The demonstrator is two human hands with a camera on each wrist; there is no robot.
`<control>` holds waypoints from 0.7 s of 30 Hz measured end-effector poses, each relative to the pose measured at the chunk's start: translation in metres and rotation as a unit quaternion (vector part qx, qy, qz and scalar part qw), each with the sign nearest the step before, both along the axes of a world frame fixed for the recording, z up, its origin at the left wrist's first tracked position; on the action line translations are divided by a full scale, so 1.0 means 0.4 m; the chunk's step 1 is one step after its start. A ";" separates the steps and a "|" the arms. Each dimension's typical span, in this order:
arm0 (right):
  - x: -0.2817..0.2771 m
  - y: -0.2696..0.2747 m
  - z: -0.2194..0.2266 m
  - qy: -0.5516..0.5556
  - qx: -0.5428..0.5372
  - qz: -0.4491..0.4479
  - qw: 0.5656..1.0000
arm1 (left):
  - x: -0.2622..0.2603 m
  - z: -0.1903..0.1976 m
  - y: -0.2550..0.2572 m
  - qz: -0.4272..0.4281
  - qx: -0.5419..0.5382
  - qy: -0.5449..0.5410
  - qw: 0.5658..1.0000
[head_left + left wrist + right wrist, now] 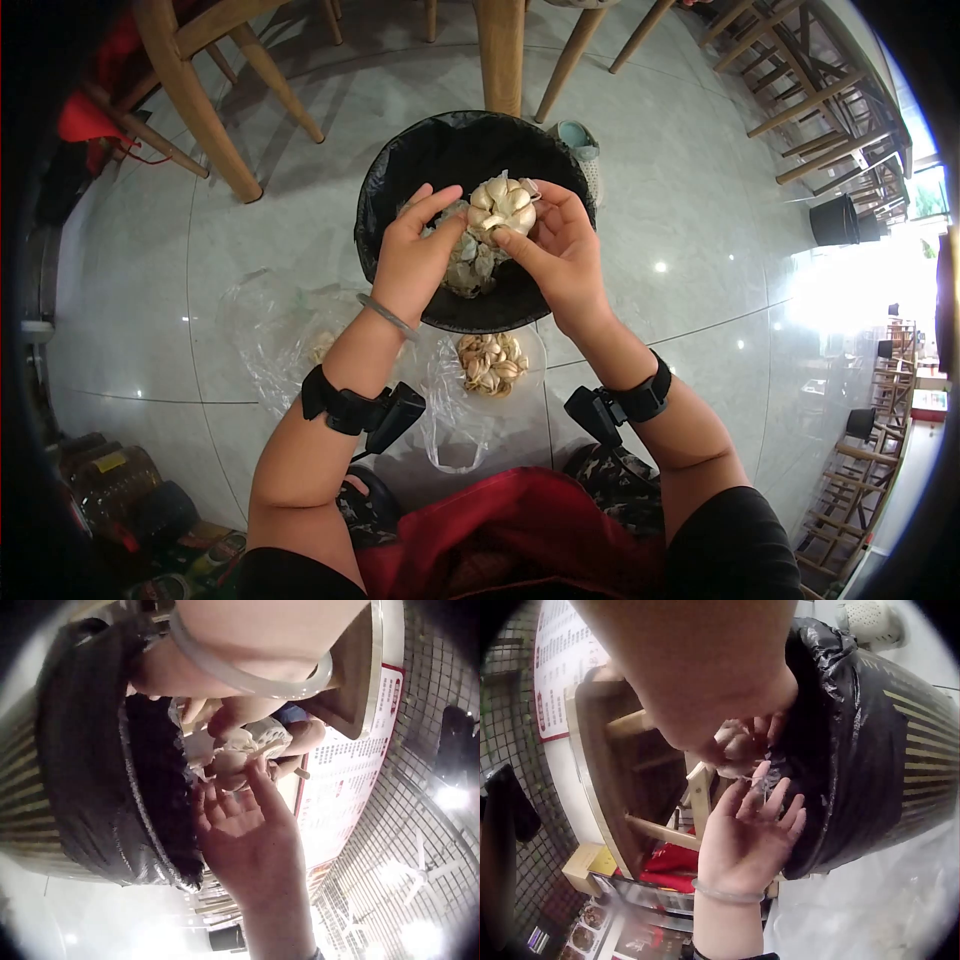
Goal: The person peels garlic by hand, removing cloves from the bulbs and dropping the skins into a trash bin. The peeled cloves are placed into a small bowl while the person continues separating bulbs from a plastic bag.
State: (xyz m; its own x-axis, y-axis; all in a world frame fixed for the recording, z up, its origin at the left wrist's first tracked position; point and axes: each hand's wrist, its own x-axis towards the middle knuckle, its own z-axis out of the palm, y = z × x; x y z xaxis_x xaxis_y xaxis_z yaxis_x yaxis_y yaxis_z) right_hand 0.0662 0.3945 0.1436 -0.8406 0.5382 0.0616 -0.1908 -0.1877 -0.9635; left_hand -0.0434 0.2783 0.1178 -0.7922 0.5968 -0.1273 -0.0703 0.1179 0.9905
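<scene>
My right hand (565, 260) holds a whitish garlic bulb (500, 208) between thumb and fingers, its cloves facing up. Close by on the other side is my left hand (412, 255), a bangle on its wrist, its thumb near the bulb and its fingers stretched out. In the right wrist view the left hand's fingers (776, 799) are spread beside the bulb. Both hands are over a bin (400, 150) lined with a black bag. Papery garlic skins (470, 270) show in the bin below the bulb.
Loose garlic cloves (492, 363) lie in a clear plastic bag on the tiled floor, just in front of the bin. Another clear bag (270, 340) is at the left. A perforated cup-like container (583, 150) stands behind the bin, near wooden chair legs (500, 60).
</scene>
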 end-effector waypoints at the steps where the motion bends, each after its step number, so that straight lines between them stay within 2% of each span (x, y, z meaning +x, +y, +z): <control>1: 0.000 0.000 0.003 -0.027 0.006 -0.019 0.999 | -0.006 -0.009 -0.001 0.004 -0.007 0.054 0.998; 3: 0.000 0.007 -0.011 -0.026 0.023 -0.026 0.999 | -0.024 -0.007 -0.013 -0.038 0.003 -0.052 0.998; 5: -0.001 0.010 -0.021 -0.010 0.013 -0.035 0.999 | -0.023 0.007 -0.019 -0.057 0.037 -0.100 0.993; 7: -0.004 0.007 -0.023 0.021 -0.023 -0.046 0.998 | -0.004 0.018 -0.018 -0.052 0.092 -0.088 0.991; 10: -0.004 0.002 -0.005 0.000 -0.030 -0.062 0.998 | 0.007 0.023 -0.005 -0.065 0.032 0.117 0.990; 13: -0.004 0.001 -0.002 -0.020 -0.015 -0.066 0.998 | 0.023 0.047 0.003 -0.128 0.097 0.135 0.978; 16: -0.001 0.003 0.020 -0.075 -0.070 -0.065 0.993 | 0.043 0.070 -0.003 -0.143 0.121 -0.056 0.981; 17: 0.003 0.005 0.006 -0.068 -0.054 -0.067 0.994 | 0.041 0.066 -0.004 -0.127 0.102 -0.036 0.986; 21: 0.002 0.006 -0.009 -0.022 -0.023 -0.062 0.998 | 0.038 0.046 0.003 -0.120 0.173 0.001 0.978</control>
State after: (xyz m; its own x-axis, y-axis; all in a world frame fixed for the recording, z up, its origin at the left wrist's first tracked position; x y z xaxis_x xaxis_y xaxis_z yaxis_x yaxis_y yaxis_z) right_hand 0.0669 0.3969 0.1401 -0.7682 0.6402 -0.0009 -0.1732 -0.2092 -0.9624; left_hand -0.0284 0.2795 0.1361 -0.6249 0.7721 0.1156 -0.0806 -0.2110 0.9742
